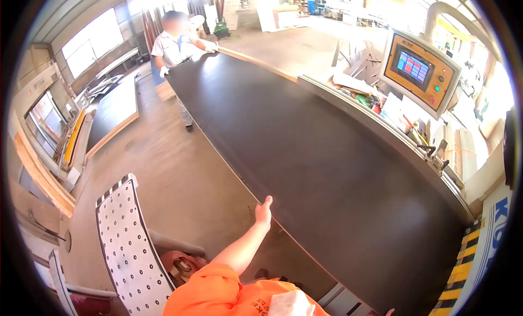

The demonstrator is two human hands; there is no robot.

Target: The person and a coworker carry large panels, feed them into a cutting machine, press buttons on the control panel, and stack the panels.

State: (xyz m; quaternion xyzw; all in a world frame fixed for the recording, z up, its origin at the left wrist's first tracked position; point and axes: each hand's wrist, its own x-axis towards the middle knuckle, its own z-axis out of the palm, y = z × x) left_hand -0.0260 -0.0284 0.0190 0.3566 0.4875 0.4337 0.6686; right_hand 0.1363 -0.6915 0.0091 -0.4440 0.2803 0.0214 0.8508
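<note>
A long, dark-faced board (305, 152) stretches away from me, lying flat along a metal fence. My left hand (263, 212) grips its near left edge, the thumb up on top and the other fingers out of sight below. Of my right hand (390, 312), only a fingertip shows at the bottom of the view, by the board's near edge; the rest is cut off. At the far end, a co-worker (173, 48) in light-coloured gloves has one hand on the board's corner and the other by its side edge.
A control panel (419, 68) with a lit screen hangs at the right. Yellow-black striping (462, 261) marks the machine beside the board. A white dotted support table (131, 234) stands at left. Another dark board (113, 112) lies farther back. Scraps (357, 84) are heaped behind the fence.
</note>
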